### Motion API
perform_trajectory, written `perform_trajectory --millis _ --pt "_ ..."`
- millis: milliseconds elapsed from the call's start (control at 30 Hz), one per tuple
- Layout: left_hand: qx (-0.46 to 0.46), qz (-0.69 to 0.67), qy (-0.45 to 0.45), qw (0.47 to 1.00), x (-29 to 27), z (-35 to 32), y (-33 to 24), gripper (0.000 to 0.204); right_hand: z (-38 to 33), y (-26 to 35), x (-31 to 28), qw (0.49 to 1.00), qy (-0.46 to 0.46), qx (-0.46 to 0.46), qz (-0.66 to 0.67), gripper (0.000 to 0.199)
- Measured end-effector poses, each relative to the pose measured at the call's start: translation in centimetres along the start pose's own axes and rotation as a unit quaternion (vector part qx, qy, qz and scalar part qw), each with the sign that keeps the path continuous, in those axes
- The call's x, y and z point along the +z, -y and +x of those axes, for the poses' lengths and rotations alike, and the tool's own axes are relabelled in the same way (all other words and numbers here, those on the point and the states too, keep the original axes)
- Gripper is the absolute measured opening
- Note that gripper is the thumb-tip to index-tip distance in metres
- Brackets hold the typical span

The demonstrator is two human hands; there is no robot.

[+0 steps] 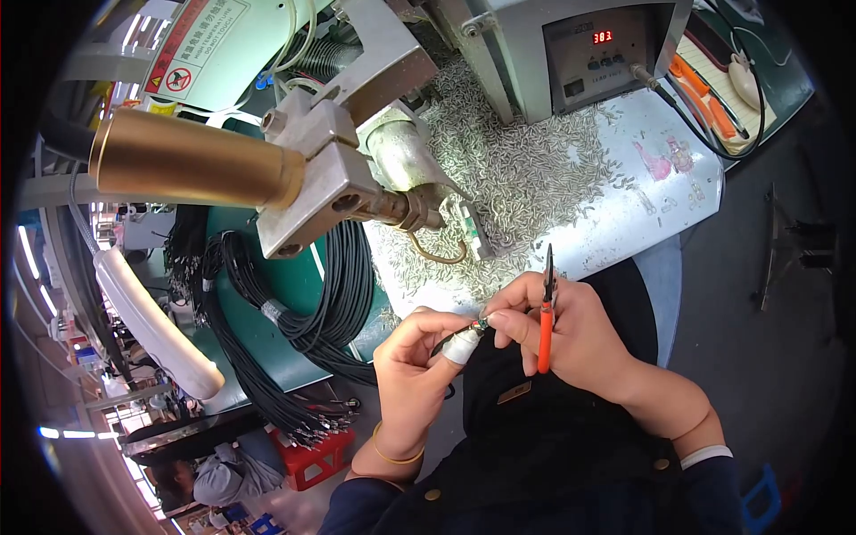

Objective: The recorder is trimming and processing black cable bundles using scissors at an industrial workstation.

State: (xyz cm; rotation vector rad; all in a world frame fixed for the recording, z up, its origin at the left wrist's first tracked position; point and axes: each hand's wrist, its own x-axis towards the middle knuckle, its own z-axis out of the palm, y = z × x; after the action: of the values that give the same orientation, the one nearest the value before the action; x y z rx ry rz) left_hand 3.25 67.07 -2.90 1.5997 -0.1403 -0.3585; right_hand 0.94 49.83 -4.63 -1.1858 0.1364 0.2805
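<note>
My left hand (410, 361), its thumb tip wrapped in white tape (461, 348), pinches the end of a thin black cable (440, 346). A tiny green connector or board (481, 325) shows at that cable end, between my two hands. From the other side, the thumb and forefinger of my right hand (580, 334) close at the connector; whether they touch it or a wire is too small to tell. Orange-handled pliers (546, 337) rest within the same right hand, their dark jaws pointing away from me. Both hands are just off the near edge of the white work plate (580, 254).
Silvery clippings (508, 152) cover much of the plate. A machine head with a gold cylinder (196, 160) and metal nozzle (419, 209) overhangs it. Behind stands a control box (580, 76) with a red display. Black cable bundles (343, 294) and a lamp (152, 321) lie left; a person (236, 473) sits beyond.
</note>
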Motion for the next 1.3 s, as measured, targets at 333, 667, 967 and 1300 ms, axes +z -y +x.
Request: perform_trajectory --millis 333,667,967,1300 --pt "-0.117 -0.139 -0.008 0.983 -1.2 4.8 1.3 0.012 2.0 -1.7 -1.2 0.935 -0.137 -0.212 -0.251 0.014" --pt "-0.126 -0.049 -0.014 0.991 -1.4 7.7 0.5 0.018 6.3 0.9 -1.5 0.990 -0.103 0.000 -0.100 0.016" --pt "-0.151 -0.069 -0.003 0.986 -2.1 8.0 0.6 0.018 6.5 0.3 -1.6 0.978 -0.119 -0.054 -0.165 0.015" --pt "-0.133 -0.013 -0.046 0.990 -1.5 7.6 0.6 0.024 6.3 0.4 -1.5 0.983 -0.101 -0.051 -0.143 0.014"
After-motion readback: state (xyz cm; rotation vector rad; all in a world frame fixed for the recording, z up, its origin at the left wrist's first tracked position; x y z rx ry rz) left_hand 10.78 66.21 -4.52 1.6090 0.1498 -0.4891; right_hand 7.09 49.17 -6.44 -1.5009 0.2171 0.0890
